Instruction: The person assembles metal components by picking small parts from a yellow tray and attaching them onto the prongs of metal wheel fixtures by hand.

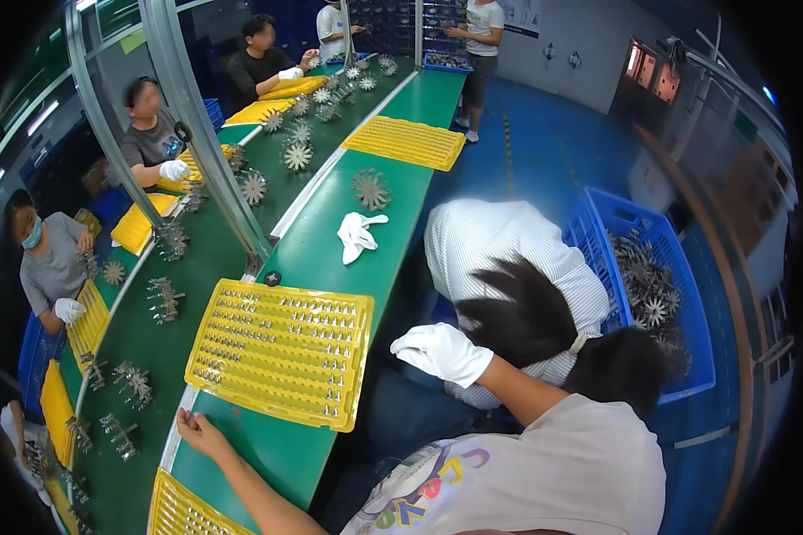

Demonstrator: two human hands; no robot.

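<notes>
A yellow plastic tray (pixel 275 377) lies on the green bench in front of me, with rows of small metal pins (pixel 232 319) standing in part of its slots. My left hand (pixel 203 434), bare, is by the tray's near left corner, its fingers curled in; whatever they may hold is too small to see. To the right of the tray, past the bench edge, my right hand (pixel 443 351) in a white glove hangs in the air. Its fingertips are pressed together, and I cannot make out anything between them. A small dark round part (pixel 272 278) sits just beyond the tray.
Beside me on the right, a person in a striped shirt (pixel 509 234) bends low. Behind them a blue crate (pixel 700 334) holds star-shaped metal parts. Farther along lie a white glove (pixel 359 237), a metal star part (pixel 371 190) and another yellow tray (pixel 404 143). Co-workers sit across the belt (pixel 196 294).
</notes>
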